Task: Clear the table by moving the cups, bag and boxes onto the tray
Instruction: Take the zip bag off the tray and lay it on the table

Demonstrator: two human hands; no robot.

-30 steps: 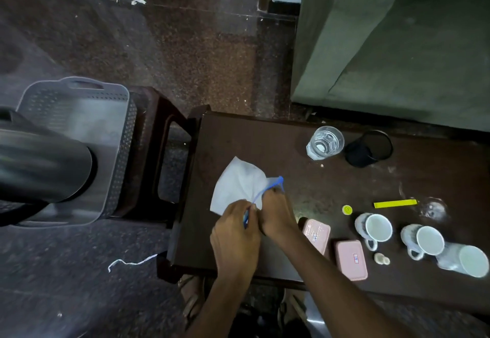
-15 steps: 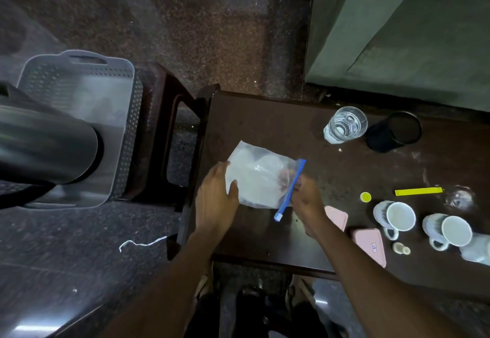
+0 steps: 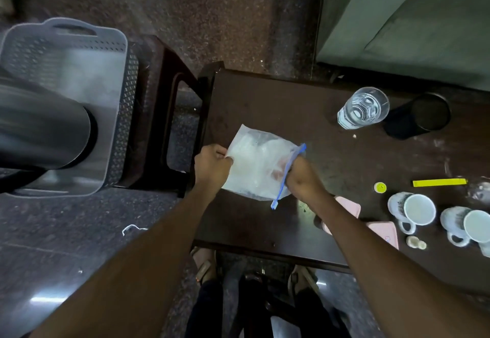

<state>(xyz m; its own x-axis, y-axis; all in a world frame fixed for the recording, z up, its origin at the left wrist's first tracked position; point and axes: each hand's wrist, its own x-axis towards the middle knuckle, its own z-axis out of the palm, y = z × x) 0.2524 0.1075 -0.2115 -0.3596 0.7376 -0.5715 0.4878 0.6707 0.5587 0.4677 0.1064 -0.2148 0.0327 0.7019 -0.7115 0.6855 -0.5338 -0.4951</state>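
A clear zip bag point(image 3: 256, 164) with a blue seal strip lies on the left part of the dark table point(image 3: 278, 99). My left hand point(image 3: 212, 166) pinches its left edge. My right hand point(image 3: 301, 174) grips its right end at the blue strip. Two pink boxes point(image 3: 384, 231) lie near the front edge, partly hidden by my right forearm. Two white mugs point(image 3: 413, 211) point(image 3: 470, 225) stand at the right, a third is cut off by the frame. A glass point(image 3: 364, 108) and a black cup point(image 3: 421, 115) stand at the back. The grey perforated tray point(image 3: 106, 53) sits on a stool to the left.
A large black cylinder point(image 3: 45, 125) lies over the tray's near part. A yellow strip point(image 3: 438, 182), a small yellow cap point(image 3: 380, 187) and small pale bits point(image 3: 415, 242) lie on the table. A green sofa point(image 3: 411, 19) stands behind. My feet are under the table's front edge.
The bag was bunched between both hands near the front edge. Now it is spread flat between them, left hand at one end and right hand at the blue strip.
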